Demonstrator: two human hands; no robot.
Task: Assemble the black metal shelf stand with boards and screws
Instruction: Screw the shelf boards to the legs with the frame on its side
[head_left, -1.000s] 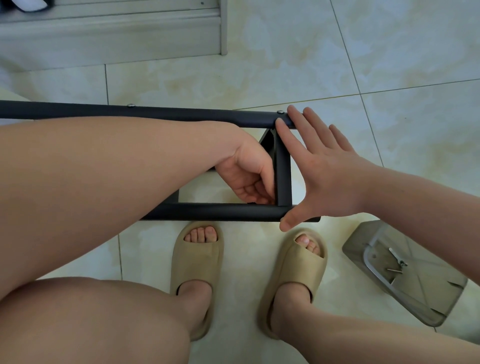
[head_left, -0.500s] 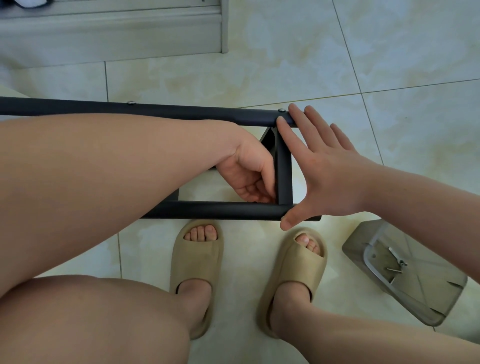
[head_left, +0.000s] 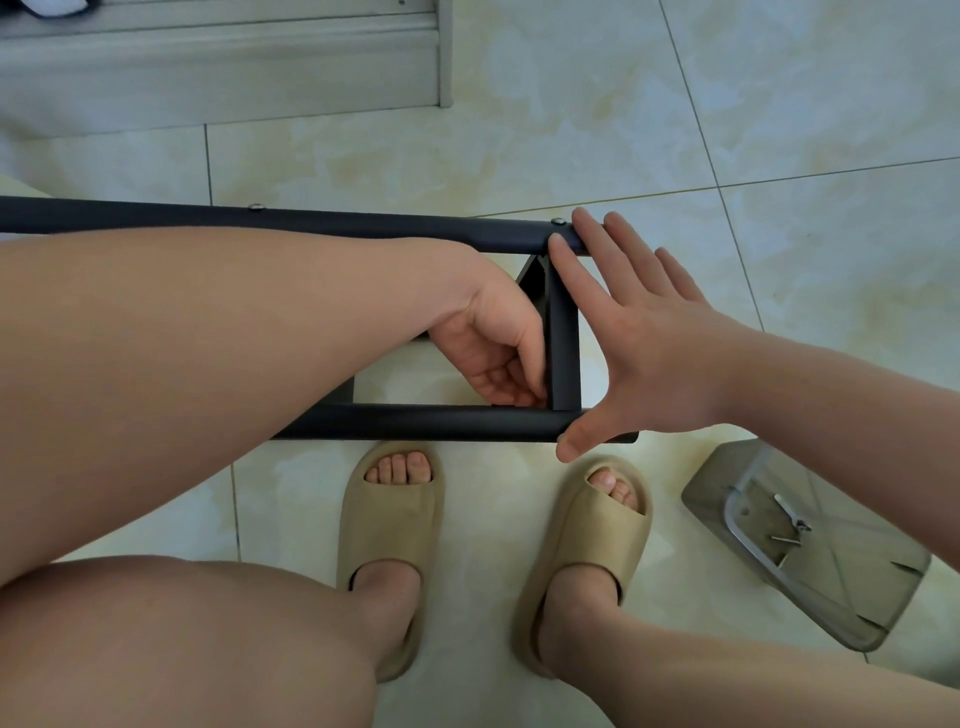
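Black metal frame (head_left: 415, 422) across centre, over tiled floor (head_left: 571, 130). Right hand (head_left: 644, 353) flat, fingers straight on upper rail, thumb on lower rail. Left hand (head_left: 493, 348) inside frame, fingers curled against short crossbar; contents unclear. Clear tray (head_left: 857, 587) with screws (head_left: 789, 517), lower right.

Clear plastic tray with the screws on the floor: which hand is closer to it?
Right. The right hand spreads flat on the black metal frame, up and left of the clear plastic tray; the left hand is farther left, inside the frame.

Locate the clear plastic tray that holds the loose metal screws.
In the head view, the clear plastic tray lies on the tiled floor at lower right, just to the right of the right foot's beige foam slipper.
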